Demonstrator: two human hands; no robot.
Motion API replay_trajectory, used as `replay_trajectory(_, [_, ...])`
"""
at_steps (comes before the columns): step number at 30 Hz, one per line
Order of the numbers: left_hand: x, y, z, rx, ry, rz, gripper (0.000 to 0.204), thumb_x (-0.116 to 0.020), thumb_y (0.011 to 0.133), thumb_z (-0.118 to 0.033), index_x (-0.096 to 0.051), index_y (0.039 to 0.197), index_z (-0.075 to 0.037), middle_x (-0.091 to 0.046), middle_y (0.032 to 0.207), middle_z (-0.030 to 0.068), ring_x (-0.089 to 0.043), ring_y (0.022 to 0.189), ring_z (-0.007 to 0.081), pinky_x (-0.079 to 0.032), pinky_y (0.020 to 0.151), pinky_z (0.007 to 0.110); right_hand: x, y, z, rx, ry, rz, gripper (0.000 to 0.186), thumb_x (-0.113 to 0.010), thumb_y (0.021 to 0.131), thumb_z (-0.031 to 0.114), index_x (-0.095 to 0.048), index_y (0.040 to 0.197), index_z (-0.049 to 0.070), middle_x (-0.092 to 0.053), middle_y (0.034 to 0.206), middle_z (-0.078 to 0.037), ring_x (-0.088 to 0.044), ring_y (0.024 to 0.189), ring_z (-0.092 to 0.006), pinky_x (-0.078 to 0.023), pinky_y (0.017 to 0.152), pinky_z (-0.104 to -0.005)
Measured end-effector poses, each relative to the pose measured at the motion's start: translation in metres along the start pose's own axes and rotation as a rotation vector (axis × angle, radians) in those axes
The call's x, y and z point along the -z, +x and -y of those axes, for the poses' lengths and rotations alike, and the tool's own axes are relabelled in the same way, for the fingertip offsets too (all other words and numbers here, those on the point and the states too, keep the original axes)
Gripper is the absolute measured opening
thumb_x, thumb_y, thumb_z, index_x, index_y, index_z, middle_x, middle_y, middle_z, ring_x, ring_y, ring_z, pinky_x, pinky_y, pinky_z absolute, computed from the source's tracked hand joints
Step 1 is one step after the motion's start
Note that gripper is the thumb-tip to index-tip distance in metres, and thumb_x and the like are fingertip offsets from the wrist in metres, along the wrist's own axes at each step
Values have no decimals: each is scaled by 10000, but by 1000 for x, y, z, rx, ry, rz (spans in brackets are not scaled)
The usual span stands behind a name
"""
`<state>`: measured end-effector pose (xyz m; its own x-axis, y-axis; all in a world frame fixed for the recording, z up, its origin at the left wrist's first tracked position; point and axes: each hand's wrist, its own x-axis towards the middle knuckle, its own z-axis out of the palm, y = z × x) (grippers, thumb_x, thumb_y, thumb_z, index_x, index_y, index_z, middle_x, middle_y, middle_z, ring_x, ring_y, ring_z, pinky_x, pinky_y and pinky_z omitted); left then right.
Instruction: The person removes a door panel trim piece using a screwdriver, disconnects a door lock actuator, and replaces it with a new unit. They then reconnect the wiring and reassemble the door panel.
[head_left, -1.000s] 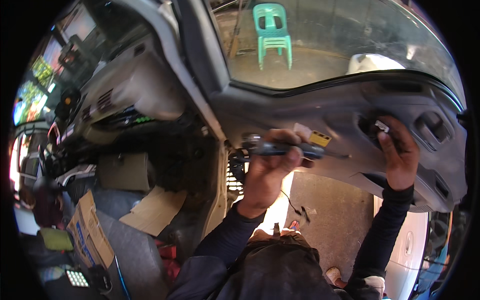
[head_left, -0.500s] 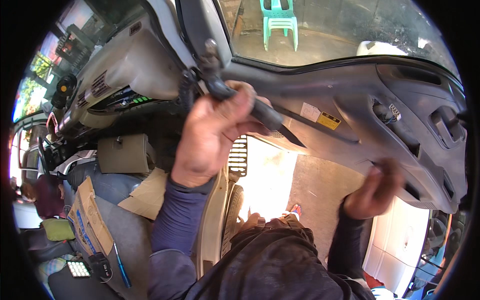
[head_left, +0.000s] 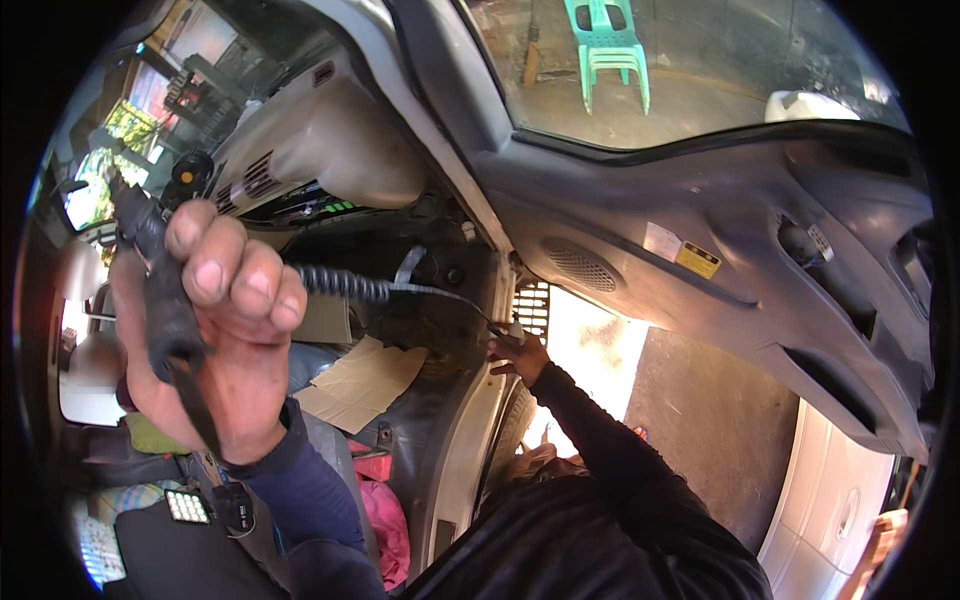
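Observation:
My left hand [head_left: 225, 330] is raised at the left, fingers curled round a black handheld tool [head_left: 165, 285] with a thin upper tip and a dark flat strip hanging from its lower end. From behind the fingers a black coiled cord [head_left: 345, 284] stretches right and thins to a straight wire [head_left: 450, 294]. Beside the door opening, my right hand [head_left: 525, 358] pinches the wire's far end, where a small pale piece shows. The exact fitting there is too small to make out.
An opened vehicle door [head_left: 640, 215] spans the right; the dashboard [head_left: 320, 140] lies at upper left. Cardboard [head_left: 365, 385] rests on the seat near pink cloth [head_left: 382, 525]. A lit lamp panel [head_left: 188, 506] sits lower left. Green chairs [head_left: 610, 50] stand beyond the window.
My left hand has carried the black tool left and nearer to me. My right hand has moved left from the door panel to the door opening. The coiled cord is now stretched between them.

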<state>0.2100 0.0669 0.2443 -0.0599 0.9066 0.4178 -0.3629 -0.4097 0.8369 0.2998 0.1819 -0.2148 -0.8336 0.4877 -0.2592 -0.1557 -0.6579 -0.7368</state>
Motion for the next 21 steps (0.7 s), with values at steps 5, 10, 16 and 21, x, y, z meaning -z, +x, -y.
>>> replay_trajectory(5, [34, -57, -1, -49, 281, -223, 276, -488, 1071, -309, -500, 1138, -42, -607, 925, 114, -579, 1067, 331, -443, 1016, 506, -5, -9, 39, 288, -1119, 164, 521, -777, 860, 72, -637, 1360, 110, -740, 1108, -105, -741, 955, -274, -619, 848, -388])
replay_trajectory(10, [82, -112, -13, -115, 580, -588, 235, -491, 1042, -264, -521, 1068, -33, -565, 813, 111, -591, 1086, 360, -425, 1057, 524, 84, -25, 94, 639, -1191, -87, 663, -484, 931, -100, -453, 1554, 126, -651, 1314, -176, -635, 1200, -250, -505, 1056, -356])
replay_trajectory(16, [115, -137, -44, -228, 447, -610, 241, -488, 1047, -276, -522, 1039, -38, -535, 765, 96, -599, 1121, 370, -356, 1140, 552, 256, -85, 18, -371, -1005, -519, 469, -487, 1052, 305, -556, 1397, -6, -735, 1099, -232, -726, 872, -338, -592, 782, -424])
replay_trajectory(21, [116, -122, -37, -126, 366, -424, 230, -476, 1076, -297, -492, 1044, -70, -545, 752, 57, -575, 1093, 330, -352, 1129, 546, 323, -160, -73, -912, -1554, -568, 844, -881, 764, 398, -511, 1440, 54, -560, 1434, -318, -566, 1337, -444, -508, 1076, -516])
